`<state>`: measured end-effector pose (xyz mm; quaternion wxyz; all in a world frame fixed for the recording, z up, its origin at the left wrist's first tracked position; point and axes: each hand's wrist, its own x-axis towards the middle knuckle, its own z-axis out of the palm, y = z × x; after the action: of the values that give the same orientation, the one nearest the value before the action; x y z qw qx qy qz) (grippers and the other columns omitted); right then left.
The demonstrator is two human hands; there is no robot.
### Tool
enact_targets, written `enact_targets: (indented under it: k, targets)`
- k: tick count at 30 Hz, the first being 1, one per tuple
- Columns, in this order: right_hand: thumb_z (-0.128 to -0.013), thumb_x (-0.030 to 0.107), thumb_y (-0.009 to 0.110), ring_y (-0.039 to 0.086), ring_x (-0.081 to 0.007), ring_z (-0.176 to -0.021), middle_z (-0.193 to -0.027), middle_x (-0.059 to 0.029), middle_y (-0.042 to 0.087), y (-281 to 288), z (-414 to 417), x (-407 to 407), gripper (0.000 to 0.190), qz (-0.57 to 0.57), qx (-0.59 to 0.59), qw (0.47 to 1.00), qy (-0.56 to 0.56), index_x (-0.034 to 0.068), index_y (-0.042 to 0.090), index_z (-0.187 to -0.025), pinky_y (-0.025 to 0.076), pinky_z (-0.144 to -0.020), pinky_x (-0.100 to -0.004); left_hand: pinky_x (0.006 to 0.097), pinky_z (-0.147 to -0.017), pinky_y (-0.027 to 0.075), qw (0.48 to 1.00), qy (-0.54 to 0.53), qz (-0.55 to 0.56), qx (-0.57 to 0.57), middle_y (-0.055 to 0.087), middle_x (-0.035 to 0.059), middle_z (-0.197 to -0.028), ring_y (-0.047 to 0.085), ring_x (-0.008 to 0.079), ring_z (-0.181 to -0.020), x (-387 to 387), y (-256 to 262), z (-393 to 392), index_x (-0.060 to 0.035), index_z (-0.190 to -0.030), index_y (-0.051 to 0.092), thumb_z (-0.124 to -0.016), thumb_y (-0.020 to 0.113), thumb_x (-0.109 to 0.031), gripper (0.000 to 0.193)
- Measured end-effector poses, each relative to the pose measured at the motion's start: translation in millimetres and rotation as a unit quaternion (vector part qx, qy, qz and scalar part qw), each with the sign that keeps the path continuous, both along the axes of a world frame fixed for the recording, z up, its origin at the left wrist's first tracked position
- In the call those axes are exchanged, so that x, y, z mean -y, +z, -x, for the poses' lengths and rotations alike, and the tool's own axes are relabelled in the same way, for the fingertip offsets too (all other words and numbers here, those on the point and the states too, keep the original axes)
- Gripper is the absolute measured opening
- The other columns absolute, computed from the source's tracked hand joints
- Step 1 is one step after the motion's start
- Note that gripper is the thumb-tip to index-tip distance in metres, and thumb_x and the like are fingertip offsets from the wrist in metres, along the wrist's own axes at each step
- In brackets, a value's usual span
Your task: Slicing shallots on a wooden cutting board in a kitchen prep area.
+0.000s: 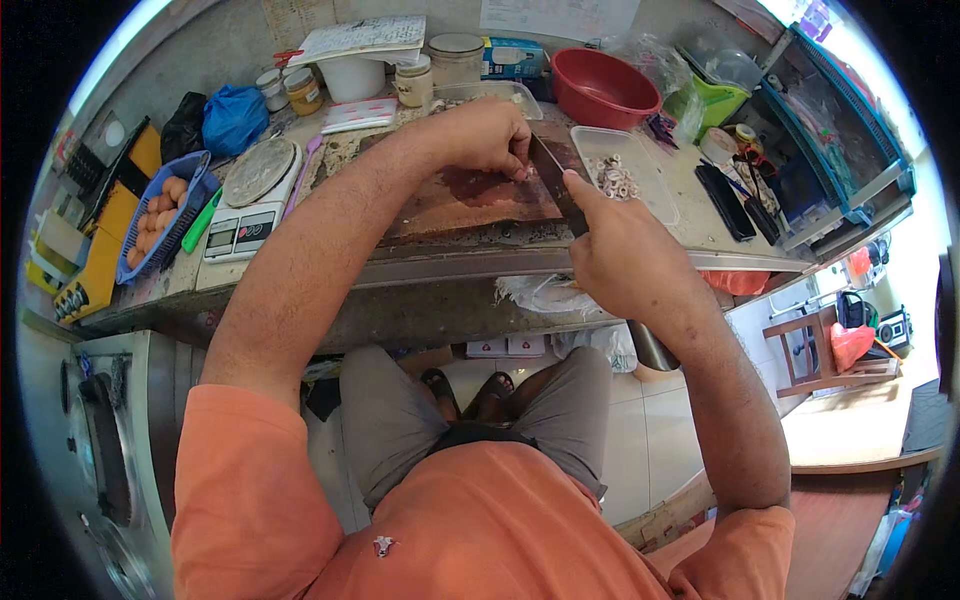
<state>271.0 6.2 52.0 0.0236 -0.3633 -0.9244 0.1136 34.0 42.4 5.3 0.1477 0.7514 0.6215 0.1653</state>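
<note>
A large knife (pixel 553 180) is in my right hand (pixel 626 251), with the index finger laid along the blade's spine. Its dark handle sticks out below the fist. My left hand (pixel 487 139) is bent over the wooden cutting board (pixel 465 202), fingertips pinching a small pale piece of food (pixel 529 172) close beside the blade. That piece is mostly hidden by the fingers. Wet reddish stains mark the board. To the right of the knife, a clear plastic container (pixel 656 184) holds small pale rings (pixel 613 178) that look like sliced squid.
Behind the board are another clear container (pixel 525 96) and a red basin (pixel 604 88). A kitchen scale (pixel 251 202), a green-handled tool (pixel 201 221) and a blue basket (pixel 171 234) of eggs stand at left. Dark cases (pixel 726 202) and a blue rack (pixel 832 142) are at right.
</note>
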Motion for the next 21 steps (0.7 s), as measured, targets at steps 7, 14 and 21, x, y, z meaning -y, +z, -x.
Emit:
enact_targets:
  k: [7,14,21]
  targets:
    - [-0.081,0.005,0.05,0.06,-0.0443,-0.098,-0.101,-0.0325,0.062,-9,0,-1,0.057,-0.022,-0.014,0.999,0.024,-0.005,0.044,-0.136,0.045,-0.092,-0.0484,0.0328,-0.06,0.051,0.999,-0.003,0.003,0.035,0.071,0.007,-0.073,0.065,0.017,-0.064,-5,-5,4,-0.0051,-0.082,0.074,-0.072,0.08,-0.013,0.014]
    - [-0.08,0.005,0.05,0.06,-0.0444,-0.101,-0.105,-0.0332,0.062,-4,1,-4,0.054,0.011,-0.023,0.999,0.027,-0.007,0.047,-0.133,0.044,-0.095,-0.0479,0.0337,-0.061,0.051,1.0,-0.013,-0.006,0.028,0.071,0.0075,-0.074,0.065,0.0189,-0.065,-2,-4,4,-0.0057,-0.082,0.074,-0.072,0.08,-0.015,0.015]
    - [-0.08,0.006,0.05,0.06,-0.0431,-0.103,-0.109,-0.0325,0.061,-20,7,-15,0.056,-0.004,-0.073,0.995,0.071,-0.008,0.044,-0.134,0.045,-0.094,-0.0473,0.0349,-0.064,0.052,0.999,-0.011,-0.022,0.03,0.071,0.0076,-0.075,0.066,0.0196,-0.067,1,-4,3,-0.0059,-0.081,0.073,-0.072,0.079,-0.014,0.014]
